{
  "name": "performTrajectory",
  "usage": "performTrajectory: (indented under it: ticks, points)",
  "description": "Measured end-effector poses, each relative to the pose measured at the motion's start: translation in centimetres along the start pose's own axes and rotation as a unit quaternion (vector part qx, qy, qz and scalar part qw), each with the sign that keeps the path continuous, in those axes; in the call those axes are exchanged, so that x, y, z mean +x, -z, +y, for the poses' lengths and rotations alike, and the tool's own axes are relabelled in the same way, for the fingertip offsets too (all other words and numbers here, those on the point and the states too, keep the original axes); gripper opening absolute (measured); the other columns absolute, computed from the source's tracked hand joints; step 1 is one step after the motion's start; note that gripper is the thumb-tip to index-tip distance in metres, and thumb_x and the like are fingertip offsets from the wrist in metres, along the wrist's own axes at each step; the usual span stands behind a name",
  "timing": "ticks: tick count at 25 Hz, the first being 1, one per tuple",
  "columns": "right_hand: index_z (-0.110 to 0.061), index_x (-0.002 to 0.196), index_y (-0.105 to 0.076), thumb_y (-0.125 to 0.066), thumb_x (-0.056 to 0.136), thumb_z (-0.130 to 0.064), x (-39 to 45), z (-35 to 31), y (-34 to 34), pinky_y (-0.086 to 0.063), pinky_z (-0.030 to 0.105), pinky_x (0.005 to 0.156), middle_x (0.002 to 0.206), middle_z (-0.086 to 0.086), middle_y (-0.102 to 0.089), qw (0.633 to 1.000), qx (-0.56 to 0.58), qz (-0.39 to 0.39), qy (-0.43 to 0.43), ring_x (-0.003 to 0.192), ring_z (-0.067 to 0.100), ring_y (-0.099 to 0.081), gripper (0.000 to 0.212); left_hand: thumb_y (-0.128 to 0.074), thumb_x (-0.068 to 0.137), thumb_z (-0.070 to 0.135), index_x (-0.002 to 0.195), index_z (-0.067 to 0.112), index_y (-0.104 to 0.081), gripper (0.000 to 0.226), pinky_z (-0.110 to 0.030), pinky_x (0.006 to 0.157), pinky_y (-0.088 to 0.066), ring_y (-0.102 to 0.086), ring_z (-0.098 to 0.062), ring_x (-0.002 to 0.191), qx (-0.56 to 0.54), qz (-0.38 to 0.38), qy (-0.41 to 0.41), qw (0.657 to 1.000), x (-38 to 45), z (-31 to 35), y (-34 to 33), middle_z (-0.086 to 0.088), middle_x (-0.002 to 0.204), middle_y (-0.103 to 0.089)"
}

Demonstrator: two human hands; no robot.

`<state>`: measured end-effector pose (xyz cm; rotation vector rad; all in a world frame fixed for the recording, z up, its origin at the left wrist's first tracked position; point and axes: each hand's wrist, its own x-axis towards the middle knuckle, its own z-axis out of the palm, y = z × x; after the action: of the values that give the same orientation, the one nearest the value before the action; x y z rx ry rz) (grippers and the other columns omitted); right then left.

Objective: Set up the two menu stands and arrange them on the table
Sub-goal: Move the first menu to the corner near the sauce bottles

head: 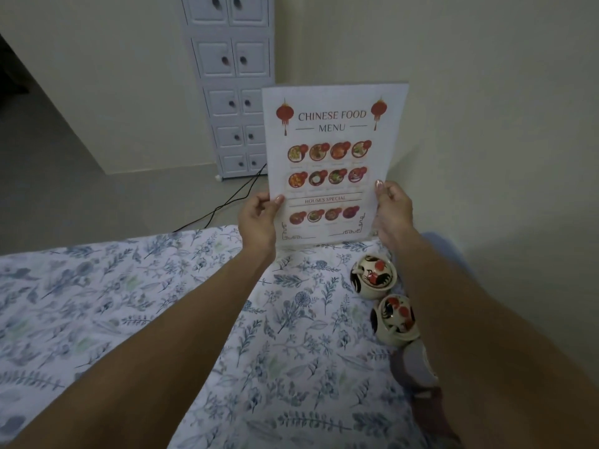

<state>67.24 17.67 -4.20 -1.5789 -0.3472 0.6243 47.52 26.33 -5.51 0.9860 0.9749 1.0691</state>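
A white "Chinese Food Menu" sheet (330,163) in what looks like a clear stand is upright at the far edge of the table. Its lower edge is at the floral tablecloth (146,303). My left hand (257,222) grips its left side, thumb on the front. My right hand (392,210) grips its right side the same way. A second menu stand is not visible.
Two lidded ceramic pots with a rooster pattern (372,275) (393,317) stand at the table's right edge, under my right forearm. A greyish object (418,364) lies behind them. A white drawer cabinet (231,85) and a black cable (223,205) are on the floor beyond.
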Motion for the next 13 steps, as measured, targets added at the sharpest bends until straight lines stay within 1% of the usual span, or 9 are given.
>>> performTrajectory:
  ticks: [2,3,5,7,10,11,13]
  points:
    - [-0.013,0.09,-0.057,-0.047,0.101,-0.023,0.1,0.9,0.2,-0.059,0.043,0.079,0.096,0.012,-0.068,1.0,0.009,-0.008,-0.007,0.086,0.023,-0.064,0.019,-0.064,0.09,0.005,0.081,0.015,-0.062,0.013,-0.029,0.072,-0.057,-0.068,-0.012,0.072,-0.003,0.003,0.012,1.0,-0.2,-0.8,0.1,-0.006,0.083,-0.066]
    - [-0.012,0.092,-0.058,-0.047,0.101,-0.023,0.1,1.3,0.3,-0.058,0.047,0.086,0.101,0.016,-0.068,1.0,0.011,-0.011,-0.012,0.09,0.024,-0.063,0.018,-0.064,0.09,0.005,0.081,0.015,-0.062,0.013,-0.031,0.075,-0.057,-0.067,-0.015,0.074,-0.001,0.002,0.014,1.0,-0.3,-1.2,0.1,-0.007,0.084,-0.066]
    - [-0.01,0.097,-0.058,-0.046,0.101,-0.023,0.0,2.0,0.4,-0.054,0.053,0.094,0.111,0.024,-0.067,1.0,0.007,-0.013,-0.017,0.094,0.025,-0.062,0.018,-0.064,0.089,0.005,0.083,0.015,-0.064,0.012,-0.035,0.079,-0.056,-0.067,-0.018,0.077,0.005,0.001,0.017,1.0,-0.6,-1.8,0.3,-0.008,0.086,-0.067]
    - [-0.01,0.098,-0.058,-0.046,0.101,-0.023,-0.1,2.3,0.4,-0.052,0.055,0.096,0.117,0.026,-0.065,1.0,0.005,-0.011,-0.016,0.097,0.028,-0.062,0.018,-0.065,0.089,0.006,0.083,0.016,-0.065,0.012,-0.04,0.083,-0.057,-0.068,-0.02,0.08,0.012,0.001,0.022,1.0,-0.7,-2.0,0.4,-0.008,0.088,-0.068]
    - [-0.011,0.097,-0.059,-0.047,0.101,-0.024,-0.2,2.2,0.5,-0.052,0.055,0.096,0.114,0.022,-0.067,1.0,-0.006,-0.005,-0.016,0.1,0.03,-0.065,0.018,-0.067,0.088,0.009,0.082,0.018,-0.066,0.01,-0.049,0.091,-0.056,-0.068,-0.027,0.091,0.025,0.003,0.036,0.999,-1.0,-2.0,0.9,-0.009,0.09,-0.069]
    - [-0.012,0.096,-0.059,-0.047,0.101,-0.025,-0.3,2.2,0.6,-0.052,0.055,0.096,0.113,0.021,-0.068,1.0,-0.008,-0.005,-0.018,0.1,0.03,-0.065,0.018,-0.067,0.088,0.01,0.082,0.017,-0.066,0.01,-0.05,0.092,-0.055,-0.067,-0.027,0.091,0.027,0.003,0.039,0.999,-1.3,-2.0,0.9,-0.009,0.09,-0.069]
    - [-0.012,0.097,-0.059,-0.048,0.1,-0.026,-0.6,2.1,0.7,-0.052,0.057,0.095,0.113,0.02,-0.068,1.0,-0.01,-0.006,-0.027,0.105,0.035,-0.065,0.019,-0.068,0.088,0.011,0.082,0.017,-0.066,0.009,-0.049,0.089,-0.055,-0.067,-0.024,0.084,0.035,0.007,0.04,0.999,-1.9,-1.9,1.1,-0.007,0.086,-0.07]
